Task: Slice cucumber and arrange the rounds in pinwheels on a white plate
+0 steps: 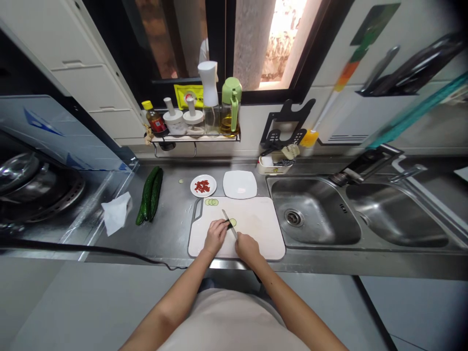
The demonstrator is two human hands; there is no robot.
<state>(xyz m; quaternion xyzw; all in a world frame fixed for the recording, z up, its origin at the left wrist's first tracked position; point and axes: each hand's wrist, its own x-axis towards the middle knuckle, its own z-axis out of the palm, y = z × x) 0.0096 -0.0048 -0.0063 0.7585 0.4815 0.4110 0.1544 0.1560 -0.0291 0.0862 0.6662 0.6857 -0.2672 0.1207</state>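
My right hand (247,248) is wrapped round the handle of a knife (230,223), whose blade points away to the upper left over the white cutting board (256,239). Just left of the blade, the fingers of my left hand (216,235) are closed on a small dark green piece of cucumber, mostly hidden by them. A pale cucumber slice (233,222) is by the blade, on its right. Several overlapping cucumber slices (211,202) lie near the board's upper left corner, beside its grey handle.
Behind the board stand a plate of chopped red pieces (202,186) and a white square plate (240,184). Whole cucumbers (149,195) and a crumpled tissue (117,213) lie left. A double sink (314,209) is right; a condiment rack (197,138) hangs behind. A black cable (109,252) crosses the front left.
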